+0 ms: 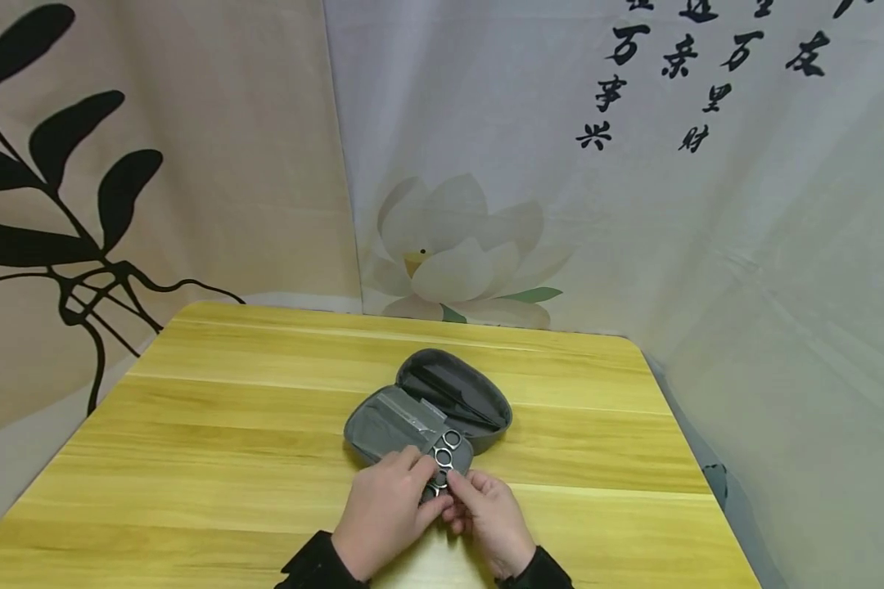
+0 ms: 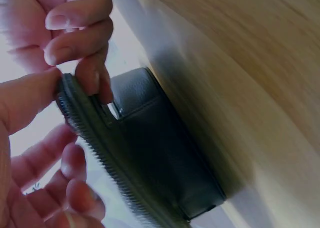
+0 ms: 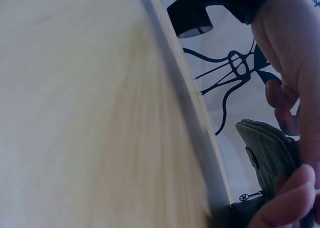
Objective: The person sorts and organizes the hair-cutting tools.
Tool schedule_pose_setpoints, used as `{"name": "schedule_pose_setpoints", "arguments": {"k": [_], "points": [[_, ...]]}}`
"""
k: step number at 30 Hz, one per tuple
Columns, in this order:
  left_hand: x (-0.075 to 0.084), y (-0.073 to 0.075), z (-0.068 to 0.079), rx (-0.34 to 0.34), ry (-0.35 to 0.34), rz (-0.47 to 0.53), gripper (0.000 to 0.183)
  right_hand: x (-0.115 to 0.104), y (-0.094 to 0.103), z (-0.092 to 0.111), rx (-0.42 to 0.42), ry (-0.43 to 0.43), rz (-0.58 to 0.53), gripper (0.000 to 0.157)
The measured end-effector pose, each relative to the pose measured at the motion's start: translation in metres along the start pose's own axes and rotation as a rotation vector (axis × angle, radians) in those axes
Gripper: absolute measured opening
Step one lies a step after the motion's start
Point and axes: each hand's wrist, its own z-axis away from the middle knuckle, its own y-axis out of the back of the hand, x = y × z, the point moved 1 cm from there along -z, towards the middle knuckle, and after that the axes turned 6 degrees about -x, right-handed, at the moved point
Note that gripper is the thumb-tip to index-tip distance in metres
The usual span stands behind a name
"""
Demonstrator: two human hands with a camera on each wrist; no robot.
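Observation:
A grey zippered case point(image 1: 390, 417) lies unfolded on the table. Several metal finger rings of scissors point(image 1: 452, 439) stick out of the pocket on its near flap. My left hand point(image 1: 386, 503) grips that flap at the near left edge, thumb beside the lower rings. From the right, my right hand point(image 1: 492, 519) pinches one of the scissors' rings between thumb and fingers. In the left wrist view, the flap's zipper edge point(image 2: 95, 143) runs between the left thumb and fingers. The right wrist view shows the raised flap point(image 3: 265, 148) by the right fingers. The scissor blades are hidden.
The case's deeper half point(image 1: 489, 393) stands open behind the flap, with a dark slim item inside. Under it is a wooden table point(image 1: 265, 393). Printed curtains point(image 1: 265, 164) hang behind and beside the table.

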Motion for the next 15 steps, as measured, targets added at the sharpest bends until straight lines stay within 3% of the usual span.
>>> {"name": "schedule_pose_setpoints", "arguments": {"k": [9, 15], "points": [[0.0071, -0.0033, -0.0007, -0.021, -0.075, -0.015, 0.030, -0.0030, -0.0006, 0.0001, 0.092, -0.037, 0.101, 0.024], [0.0052, -0.0017, 0.0008, -0.024, -0.060, -0.020, 0.028, -0.0029, -0.0007, 0.0005, 0.089, -0.015, 0.093, 0.025]]}}
